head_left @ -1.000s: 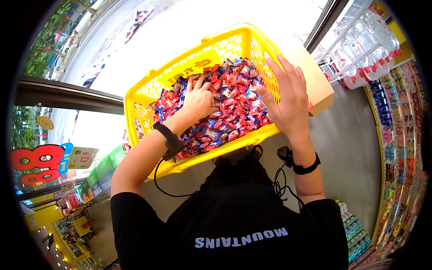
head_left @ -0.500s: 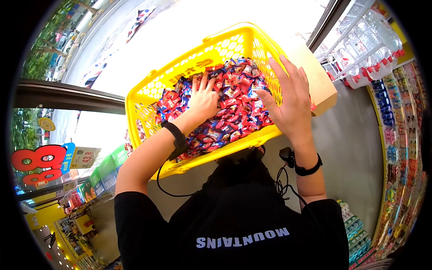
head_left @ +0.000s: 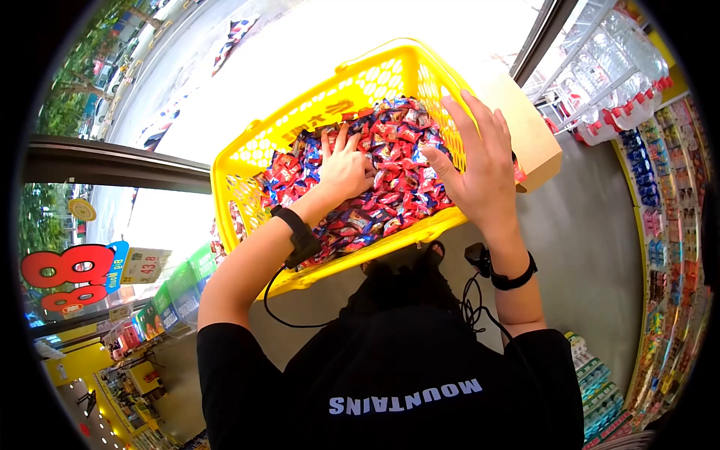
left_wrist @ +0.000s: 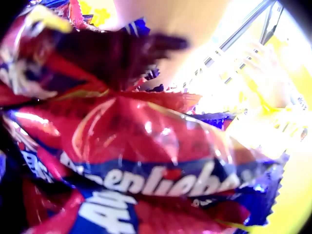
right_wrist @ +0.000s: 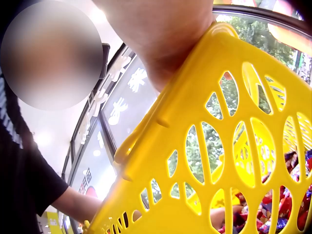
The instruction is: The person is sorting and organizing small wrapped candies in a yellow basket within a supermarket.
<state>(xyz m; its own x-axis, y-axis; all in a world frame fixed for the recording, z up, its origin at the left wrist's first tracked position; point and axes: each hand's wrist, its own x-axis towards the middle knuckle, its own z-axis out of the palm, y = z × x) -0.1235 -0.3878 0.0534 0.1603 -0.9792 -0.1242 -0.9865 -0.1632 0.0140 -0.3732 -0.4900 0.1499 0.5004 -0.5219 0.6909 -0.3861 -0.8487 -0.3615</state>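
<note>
A yellow basket (head_left: 352,255) holds a heap of red and blue wrapped candies (head_left: 390,157). My left hand (head_left: 345,172) rests on the heap, its fingers spread among the wrappers and some fingertips hidden. Large red and blue wrappers (left_wrist: 146,141) fill the left wrist view, below blurred skin. Beside the basket's right end is my right hand (head_left: 484,169), fingers extended and thumb apart. In the right wrist view, part of that hand (right_wrist: 156,34) is against the yellow rim (right_wrist: 195,73); its fingers are out of sight there.
A cardboard box (head_left: 536,142) stands right of the basket. Stocked shelves (head_left: 667,225) and bottles (head_left: 615,82) line the right side. Glass, a dark frame (head_left: 120,161) and a red sign (head_left: 67,266) are at left. Grey floor (head_left: 585,225) shows between.
My left hand has shifted slightly to the right over the candies. The right hand stays beside the basket's end, nearly unmoved.
</note>
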